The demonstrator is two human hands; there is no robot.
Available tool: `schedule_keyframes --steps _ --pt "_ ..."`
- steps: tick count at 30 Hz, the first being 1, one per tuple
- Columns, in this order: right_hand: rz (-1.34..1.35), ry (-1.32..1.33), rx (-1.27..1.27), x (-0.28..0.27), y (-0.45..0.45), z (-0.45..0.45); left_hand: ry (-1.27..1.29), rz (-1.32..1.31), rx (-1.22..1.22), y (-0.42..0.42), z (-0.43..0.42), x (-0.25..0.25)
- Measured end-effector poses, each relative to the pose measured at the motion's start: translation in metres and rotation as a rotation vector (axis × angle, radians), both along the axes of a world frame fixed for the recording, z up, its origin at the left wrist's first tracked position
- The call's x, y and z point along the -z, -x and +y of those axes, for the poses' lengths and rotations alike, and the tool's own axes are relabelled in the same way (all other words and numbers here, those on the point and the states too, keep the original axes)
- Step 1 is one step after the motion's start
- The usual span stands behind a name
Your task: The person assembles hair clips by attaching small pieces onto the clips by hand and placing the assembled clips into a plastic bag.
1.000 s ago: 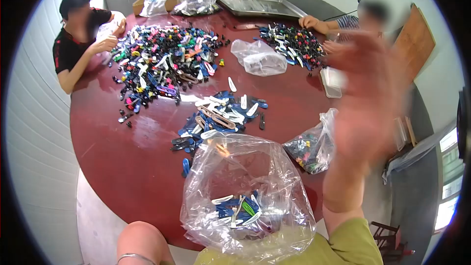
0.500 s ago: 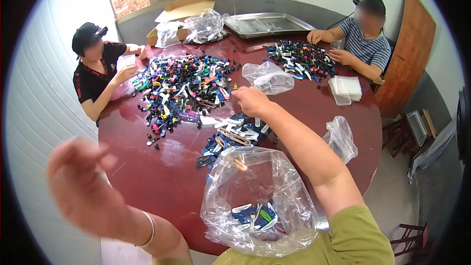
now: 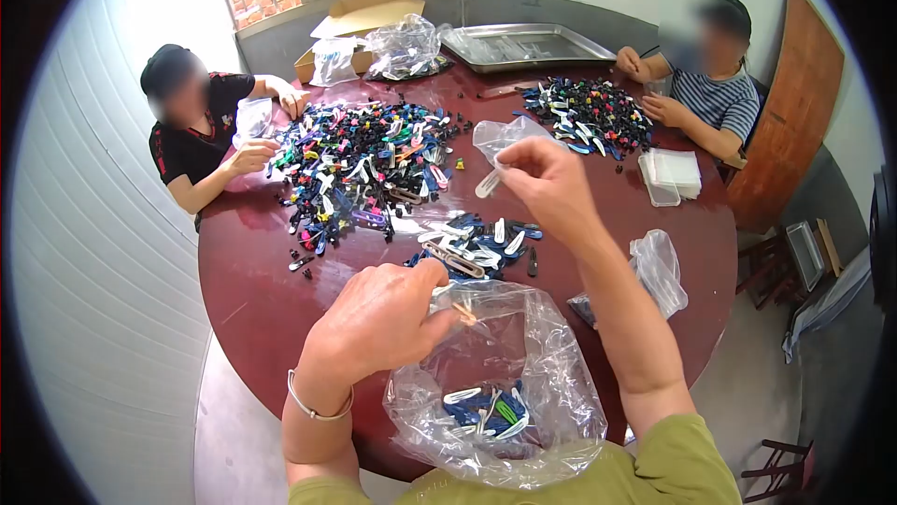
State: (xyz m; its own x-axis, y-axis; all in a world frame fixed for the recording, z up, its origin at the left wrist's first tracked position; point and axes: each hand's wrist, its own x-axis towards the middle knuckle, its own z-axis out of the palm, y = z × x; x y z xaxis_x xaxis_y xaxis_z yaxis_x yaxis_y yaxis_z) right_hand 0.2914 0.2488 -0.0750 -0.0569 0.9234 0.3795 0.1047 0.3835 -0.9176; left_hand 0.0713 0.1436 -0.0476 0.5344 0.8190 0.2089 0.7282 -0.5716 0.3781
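My right hand (image 3: 547, 183) is raised over the middle of the table, pinching a white hair clip (image 3: 488, 184). Lower and to the left, my left hand (image 3: 378, 318) is at the upper left rim of an open clear plastic bag (image 3: 561, 365), its fingers bent; what they hold, if anything, is hidden. Inside the bag lie blue and white clips (image 3: 464, 412) and a green clip (image 3: 506, 412). Just beyond the bag is a small pile of blue, white and brown clips (image 3: 467, 248).
A large mixed clip pile (image 3: 374, 155) lies by a person in black (image 3: 201, 127). A person in stripes (image 3: 715, 99) sits by another pile (image 3: 589, 113). Clear bags, a metal tray (image 3: 523, 47), a cardboard box (image 3: 374, 12) and clear plastic cases (image 3: 671, 173) are on the table.
My left hand has come in from the left to the bag's rim. My right hand reached to the large pile's edge, then moved right and now holds a white clip.
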Motion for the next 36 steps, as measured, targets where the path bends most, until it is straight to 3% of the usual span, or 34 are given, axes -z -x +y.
schedule_keyframes --steps 2,5,6,8,12,15,17,26,29,31,36 --pt "0.136 -0.046 -0.217 -0.026 -0.012 -0.033 -0.004 -0.057 0.018 0.0 0.002 0.001" --pt "0.064 -0.151 -0.489 -0.042 -0.023 -0.067 0.068 -0.14 0.04 -0.002 0.004 -0.002" --pt "-0.002 -0.064 -0.549 -0.042 -0.026 -0.072 0.092 -0.153 0.042 -0.002 0.004 -0.004" --pt "-0.084 0.081 -0.415 -0.041 -0.022 -0.071 0.132 -0.159 0.042 -0.004 0.003 -0.006" --pt "-0.774 -0.185 0.038 0.016 -0.013 -0.021 0.135 -0.185 0.103 -0.006 0.001 -0.005" --pt "-1.05 -0.048 0.076 0.053 0.001 0.003 0.162 -0.147 0.105 -0.007 -0.002 -0.005" --pt "-1.125 -0.089 0.104 0.084 0.002 0.015 0.19 -0.097 0.1 -0.007 -0.004 -0.007" --pt "-1.063 -0.268 0.223 0.091 0.001 0.012 0.094 -0.102 0.163 -0.006 -0.002 0.0" --pt "-0.879 -0.307 0.232 0.091 -0.002 0.012 0.091 -0.099 0.167 -0.008 -0.002 0.0" --pt "-0.615 -0.276 0.174 0.079 -0.005 0.011 0.088 -0.106 0.168 -0.008 -0.001 0.001" --pt "-0.003 -0.106 -0.018 0.007 -0.007 -0.024 0.082 -0.152 0.152 -0.007 0.004 0.004"
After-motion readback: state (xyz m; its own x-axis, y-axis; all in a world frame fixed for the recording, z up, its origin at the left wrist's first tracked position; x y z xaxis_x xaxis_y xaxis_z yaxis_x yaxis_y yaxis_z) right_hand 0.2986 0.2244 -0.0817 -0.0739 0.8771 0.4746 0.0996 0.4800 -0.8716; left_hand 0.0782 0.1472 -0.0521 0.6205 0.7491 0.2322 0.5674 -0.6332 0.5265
